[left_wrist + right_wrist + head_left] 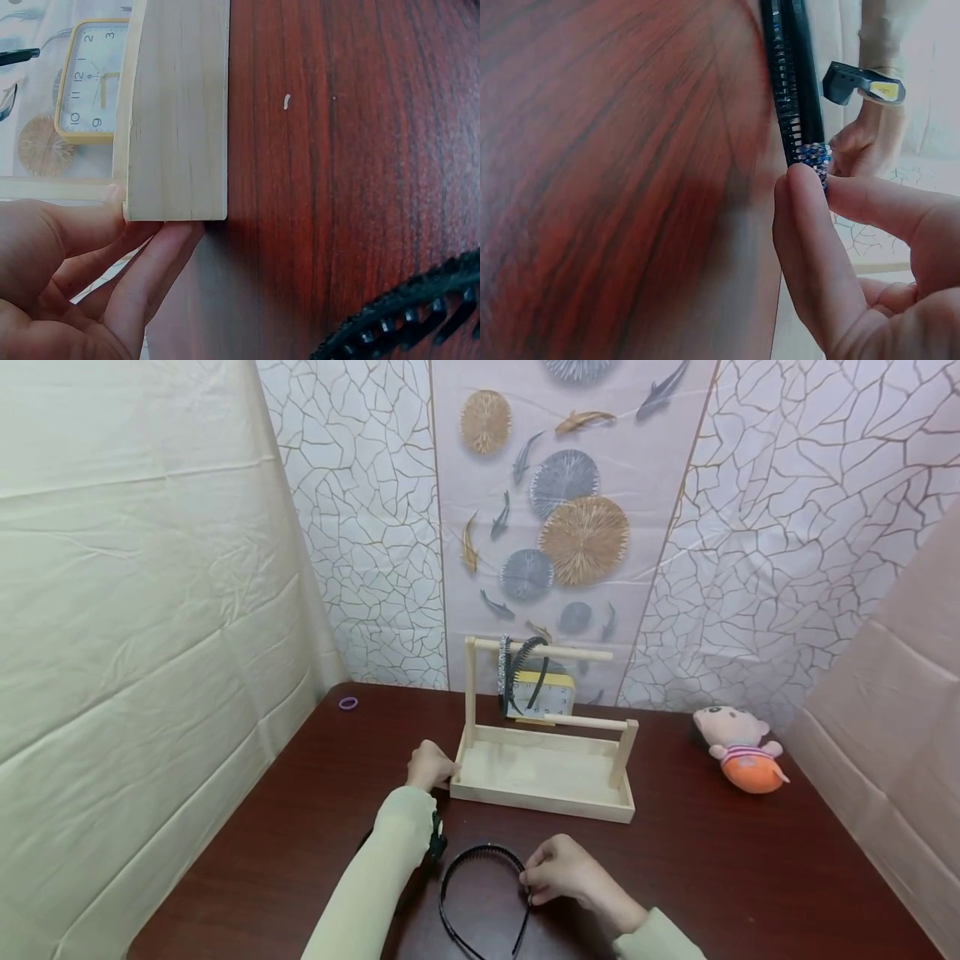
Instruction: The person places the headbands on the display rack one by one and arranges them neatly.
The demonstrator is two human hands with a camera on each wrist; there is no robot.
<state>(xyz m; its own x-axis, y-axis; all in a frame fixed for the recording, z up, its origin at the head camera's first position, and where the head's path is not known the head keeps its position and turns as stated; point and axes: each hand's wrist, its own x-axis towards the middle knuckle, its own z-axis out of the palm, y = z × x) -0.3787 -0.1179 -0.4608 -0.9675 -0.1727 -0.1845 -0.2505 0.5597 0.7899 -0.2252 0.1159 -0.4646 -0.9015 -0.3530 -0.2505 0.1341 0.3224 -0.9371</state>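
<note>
My left hand [431, 767] pinches the left end of a pale wooden rack [540, 807]; in the left wrist view the thumb lies on its rim and the fingers are at the corner below. The rack has a tray base, a tall bar and a lower bar. A silvery glittery headband [503, 672] and a dark toothed headband [516, 670] hang on the tall bar. Nearer me, my right hand [566, 872] pinches one side of a black toothed headband [489, 847], thumb against finger. Close up, blue and silver beads [814, 155] show on it at the fingertips.
A yellow-framed clock [561, 697] stands behind the rack. At the table's right side lies a plush doll [742, 752] with an orange lower half. A purple ring [348, 702] is at the far left corner. Patterned and plain cloth walls surround the dark red table [750, 877].
</note>
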